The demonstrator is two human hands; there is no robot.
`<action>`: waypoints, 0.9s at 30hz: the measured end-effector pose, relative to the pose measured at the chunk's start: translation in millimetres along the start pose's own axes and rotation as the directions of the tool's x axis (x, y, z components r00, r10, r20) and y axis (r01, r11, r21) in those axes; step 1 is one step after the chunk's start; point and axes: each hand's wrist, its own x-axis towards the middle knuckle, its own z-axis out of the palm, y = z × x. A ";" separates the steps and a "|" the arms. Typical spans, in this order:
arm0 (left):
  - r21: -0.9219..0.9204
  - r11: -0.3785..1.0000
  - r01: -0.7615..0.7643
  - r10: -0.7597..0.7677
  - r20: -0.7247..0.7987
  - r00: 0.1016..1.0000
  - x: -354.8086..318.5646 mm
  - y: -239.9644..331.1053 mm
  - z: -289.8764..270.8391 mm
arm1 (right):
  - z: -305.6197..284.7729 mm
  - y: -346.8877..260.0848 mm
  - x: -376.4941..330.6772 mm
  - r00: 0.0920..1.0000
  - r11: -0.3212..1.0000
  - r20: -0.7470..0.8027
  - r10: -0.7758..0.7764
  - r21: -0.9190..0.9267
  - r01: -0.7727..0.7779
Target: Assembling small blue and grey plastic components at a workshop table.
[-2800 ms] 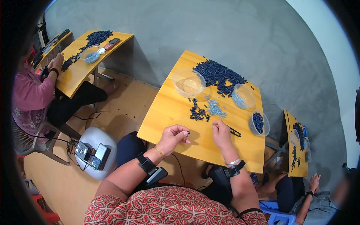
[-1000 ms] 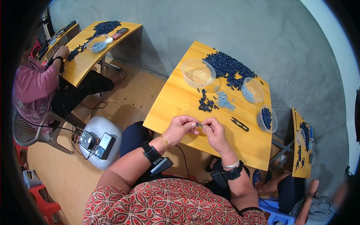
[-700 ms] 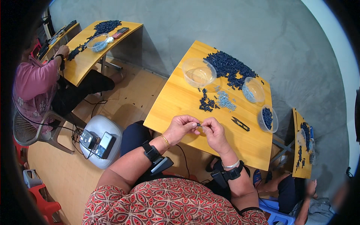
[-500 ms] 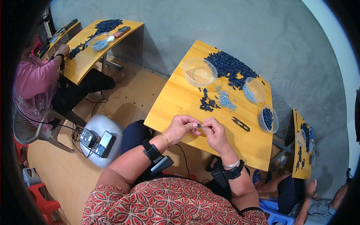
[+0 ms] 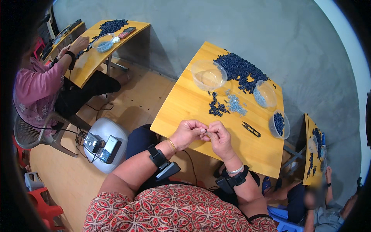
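Dark and mostly hidden, a small piece (image 5: 206,132) sits pinched by left hand (image 5: 188,134) and right hand (image 5: 220,140) fingertips — probably for steadiness — while loose dark tubes (image 5: 213,110) and pale-blue bits (image 5: 235,105) lie near, likely for reach.

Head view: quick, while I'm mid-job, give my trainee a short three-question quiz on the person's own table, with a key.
1. How many clear plastic bowls stand on the person's table?
2. True or false: the black thread snips lie to the right of the person's right hand.
3. Fill in: the small pieces in the bowl nearest the table's right edge are ____ blue (light or dark).

Key: 1. Three. 2. True. 3. Dark.
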 end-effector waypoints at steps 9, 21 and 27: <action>0.020 0.997 -0.071 0.072 -0.050 0.996 -0.3 -3.3 7.7 | -25.6 -0.2 -11.9 0.971 0.971 -0.025 0.238 -0.021 -0.239; 0.238 0.960 -0.147 0.163 -0.050 0.985 -1.0 -3.5 19.6 | -17.3 -4.2 -19.3 0.991 0.948 -0.028 0.132 -0.290 -0.134; 0.264 0.963 -0.061 0.089 -0.094 0.992 5.4 -1.4 28.4 | -19.4 -0.6 -23.6 0.994 0.948 -0.084 0.072 -0.305 -0.095</action>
